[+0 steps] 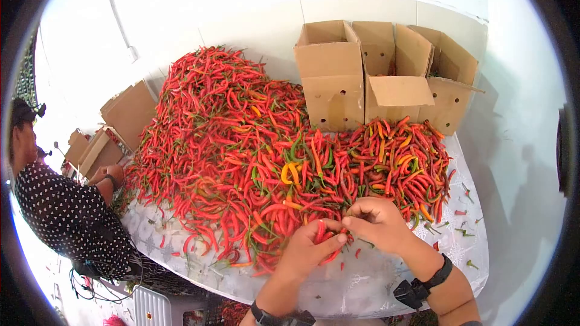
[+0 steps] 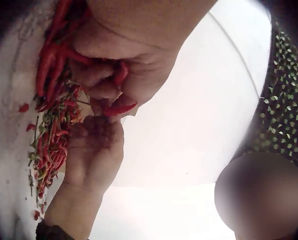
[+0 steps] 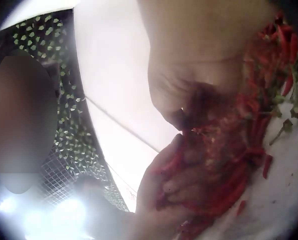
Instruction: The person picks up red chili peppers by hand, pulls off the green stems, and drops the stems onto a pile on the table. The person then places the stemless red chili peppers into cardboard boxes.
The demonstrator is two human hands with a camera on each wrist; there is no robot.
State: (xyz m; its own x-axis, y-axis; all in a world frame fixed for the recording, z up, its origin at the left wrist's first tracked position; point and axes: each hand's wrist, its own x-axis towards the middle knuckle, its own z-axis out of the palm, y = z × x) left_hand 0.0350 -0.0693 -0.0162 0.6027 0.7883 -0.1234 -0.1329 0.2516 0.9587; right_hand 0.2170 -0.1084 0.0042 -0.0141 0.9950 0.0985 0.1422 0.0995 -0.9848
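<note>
In the head view my left hand (image 1: 305, 250) holds red chili peppers (image 1: 321, 232), its fingers curled round them and the thumb along the side. Facing it, my right hand (image 1: 380, 226) has thumb and curled fingertips pinched together at one end of a chili. The two hands' fingertips meet close over the near edge of the pepper heap. In the left wrist view, a red chili (image 2: 121, 108) sticks out from my left fingers beside the right fingertips. The end being pinched is mostly hidden by the fingers.
A large heap of red chilies (image 1: 223, 145) covers much of the table (image 1: 386, 290). A darker pile (image 1: 399, 169) lies right. Cardboard boxes (image 1: 332, 78) stand behind. Loose green stems (image 1: 465, 232) lie at the right edge. Another person (image 1: 66, 217) works at the left.
</note>
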